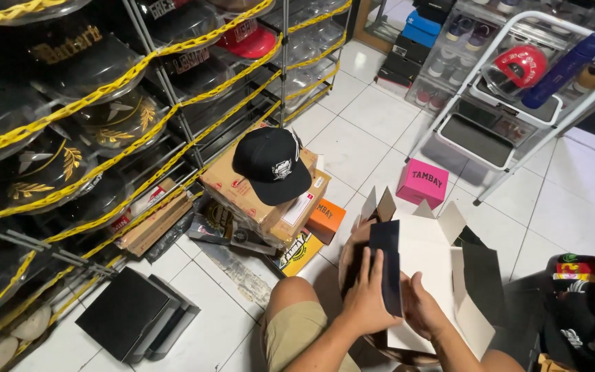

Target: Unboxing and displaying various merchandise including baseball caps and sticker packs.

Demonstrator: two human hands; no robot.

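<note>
Head view, looking down past a bare knee in tan shorts to a white tiled floor.

Left hand and right hand both on a flat-packed box, white inside and black outside, flaps splayed, held low in front of the lap. Left fingers curled shut around a black flap standing upright at the box's left edge, thumb on the near side. Right hand just beside it, touching the lower white panel; how tightly those fingers close, cannot tell, partly hidden by the card.

Ahead of the box, on the floor: stack of brown cardboard cartons with a black cap resting on top, white emblem on its front. Small orange box touching the stack's right side. Pink box standing apart, farther right, near the foot of a white step stool.

On the stool's upper tread: red cap under a clear dome, blue bottle lying beside it.

Left side filled by a wire rack of dark caps in clear covers, yellow plastic chain strung across the shelves. Pile of flat black sheets on the floor below the rack, well apart from the hands.

Far right edge: dark cloth with coloured patches.
</note>
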